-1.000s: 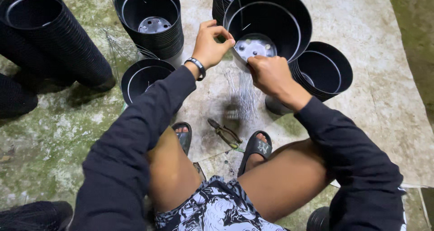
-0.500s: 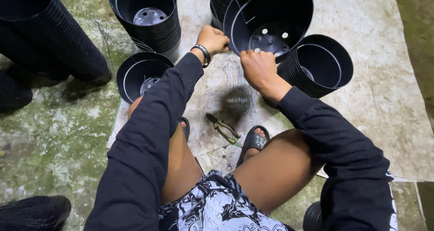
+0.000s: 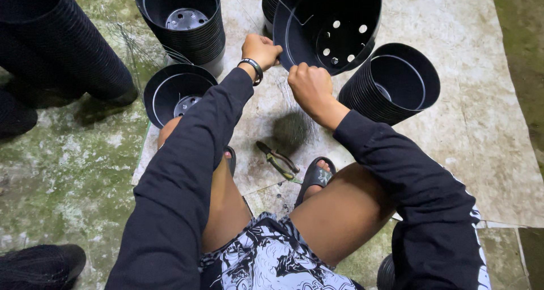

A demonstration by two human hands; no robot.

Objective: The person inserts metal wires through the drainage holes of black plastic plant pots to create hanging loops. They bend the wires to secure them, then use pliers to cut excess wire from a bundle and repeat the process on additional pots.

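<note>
A large black plastic pot (image 3: 334,23) is tilted toward me, its holed bottom showing. My left hand (image 3: 262,49) grips its near rim on the left. My right hand (image 3: 309,86) is closed just below the rim, pinching a thin wire that hangs down toward a dark bundle of wires (image 3: 292,132) on the floor. Green-handled pliers (image 3: 277,161) lie between my sandalled feet.
Stacks of black pots stand around: one at top centre (image 3: 184,23), a lying stack at top left (image 3: 56,46), a stack at right (image 3: 396,86), a single pot by my left knee (image 3: 175,91). A pale mat (image 3: 481,142) covers the mossy concrete floor.
The large pot has tipped up further, so its holed bottom faces me. My left hand moved down along the rim; my right hand closed into a fist below it.
</note>
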